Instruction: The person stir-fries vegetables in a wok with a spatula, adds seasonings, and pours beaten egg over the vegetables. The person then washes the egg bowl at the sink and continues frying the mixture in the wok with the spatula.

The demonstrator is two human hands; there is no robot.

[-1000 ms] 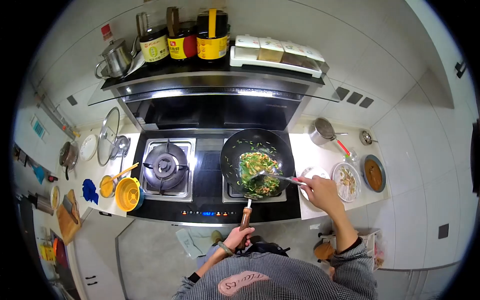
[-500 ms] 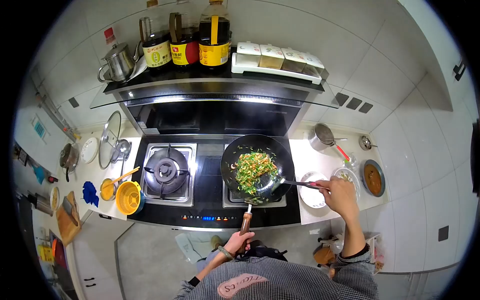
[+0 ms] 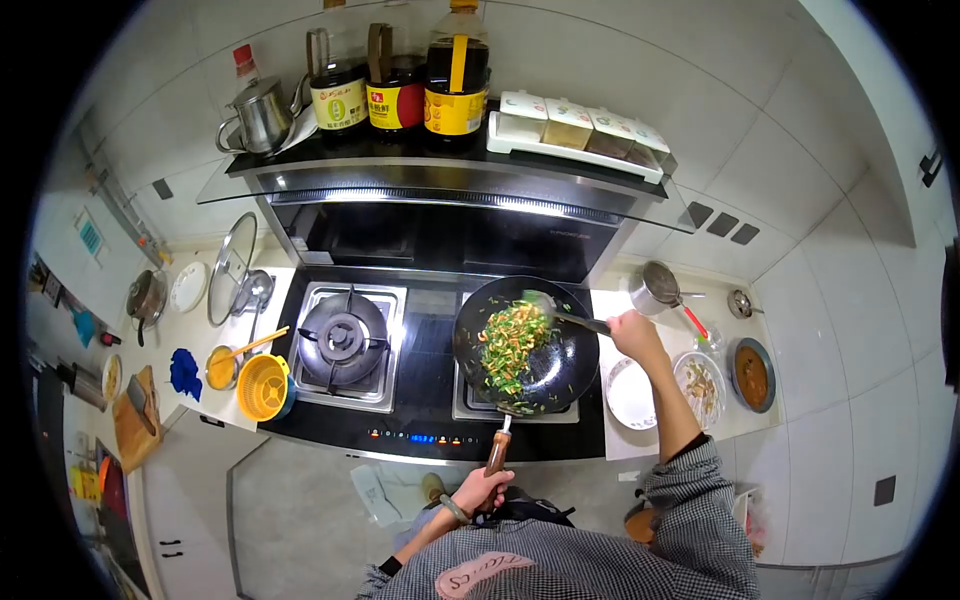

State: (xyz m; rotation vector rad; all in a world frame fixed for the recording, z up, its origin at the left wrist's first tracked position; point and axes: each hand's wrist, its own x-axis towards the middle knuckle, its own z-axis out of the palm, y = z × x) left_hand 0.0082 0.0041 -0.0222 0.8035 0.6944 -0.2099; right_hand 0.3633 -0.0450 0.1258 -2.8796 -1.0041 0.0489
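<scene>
A black wok (image 3: 572, 362) sits on the right burner, holding chopped green vegetables with orange pieces (image 3: 508, 345). My left hand (image 3: 482, 489) grips the wok's brown wooden handle (image 3: 497, 451) at the stove's front edge. My right hand (image 3: 634, 334) holds a metal spatula (image 3: 556, 312) by its handle, with the blade resting at the far rim of the wok above the food.
The left burner (image 3: 343, 338) is bare. A yellow strainer (image 3: 262, 387), a blue cloth (image 3: 184, 371) and a glass lid (image 3: 230, 268) lie on the left counter. Right of the stove are a white plate (image 3: 631, 395), a dish of food (image 3: 702, 386), a sauce bowl (image 3: 751, 376) and a steel pot (image 3: 657, 288).
My right hand has carried the spatula from the near right side of the wok up to its far rim. The food has shifted towards the middle left. My left hand keeps hold of the handle.
</scene>
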